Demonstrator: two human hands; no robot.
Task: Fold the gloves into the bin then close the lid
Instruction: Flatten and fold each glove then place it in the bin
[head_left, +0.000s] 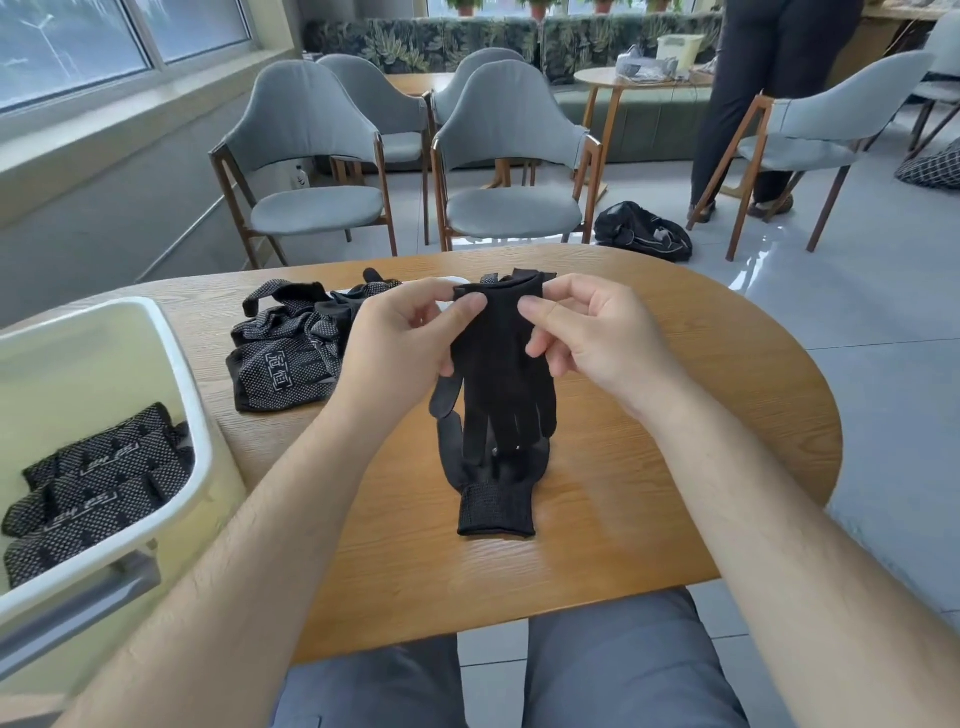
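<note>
Left hand (400, 332) and right hand (587, 332) each pinch the cuff of a black glove (498, 374), dangling fingers-down.
Directly beneath, a second glove (493, 488) lies flat on the table (649, 467). Left of that glove, the bin (78, 364) holds folded dotted gloves (98, 493). Beyond-left sits a loose glove pile (285, 353), with grey chairs (509, 156) behind.

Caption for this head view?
Left hand and right hand pinch a black glove by its cuff over a second glove.
</note>
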